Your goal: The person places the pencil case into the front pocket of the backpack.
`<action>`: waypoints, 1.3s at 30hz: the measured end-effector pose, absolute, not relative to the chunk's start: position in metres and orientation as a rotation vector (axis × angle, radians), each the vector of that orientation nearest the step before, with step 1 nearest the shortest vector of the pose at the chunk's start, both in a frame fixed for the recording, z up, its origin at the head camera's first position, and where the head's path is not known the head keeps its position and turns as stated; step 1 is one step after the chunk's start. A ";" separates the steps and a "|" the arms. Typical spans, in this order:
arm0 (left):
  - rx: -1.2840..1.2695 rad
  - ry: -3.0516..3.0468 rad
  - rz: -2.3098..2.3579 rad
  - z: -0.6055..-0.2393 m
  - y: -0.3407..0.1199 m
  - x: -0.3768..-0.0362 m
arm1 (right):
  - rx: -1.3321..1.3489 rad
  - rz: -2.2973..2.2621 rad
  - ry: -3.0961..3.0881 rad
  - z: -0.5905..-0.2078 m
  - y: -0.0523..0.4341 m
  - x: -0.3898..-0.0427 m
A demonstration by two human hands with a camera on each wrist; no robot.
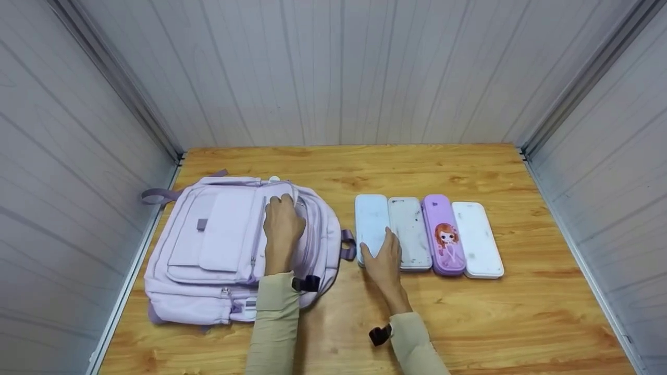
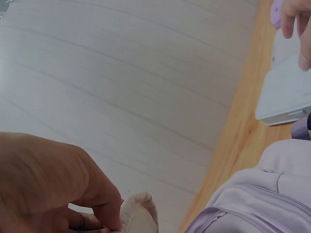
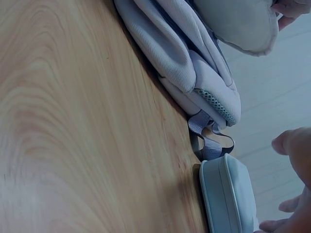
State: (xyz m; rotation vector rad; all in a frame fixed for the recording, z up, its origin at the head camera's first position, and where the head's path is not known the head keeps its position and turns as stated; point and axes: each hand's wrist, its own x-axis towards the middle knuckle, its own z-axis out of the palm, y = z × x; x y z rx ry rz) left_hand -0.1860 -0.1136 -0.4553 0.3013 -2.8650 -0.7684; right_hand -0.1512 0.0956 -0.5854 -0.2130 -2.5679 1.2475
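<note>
1. One wood-grain table (image 1: 500, 323) fills the lower middle of the head view.
2. A lilac backpack (image 1: 224, 229) lies at centre left, one compartment open.
3. Four slim cases lie side by side, right of centre: pale blue case (image 1: 371, 216), grey-white case (image 1: 409, 229), purple case (image 1: 439, 211), white case (image 1: 477, 237).
4. Left hand (image 1: 283, 224), left of centre: its grip pinches the backpack's fabric edge (image 2: 141, 216).
5. Right hand (image 1: 384, 260), lower centre: its grip is spread over the pale blue case's near end; contact, I cannot tell.

The wood-grained table (image 1: 495, 323) bears a lilac backpack (image 1: 224, 229) and four cases (image 1: 411, 229).
</note>
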 end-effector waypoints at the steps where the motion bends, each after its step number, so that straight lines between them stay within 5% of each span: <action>1: 0.302 -2.861 -0.765 -0.454 -0.114 -0.186 | -0.222 1.235 -2.584 -0.585 0.096 -0.150; 39: 0.361 -2.773 -0.845 -0.428 -0.131 -0.185 | -0.241 1.200 -2.544 -0.601 0.086 -0.130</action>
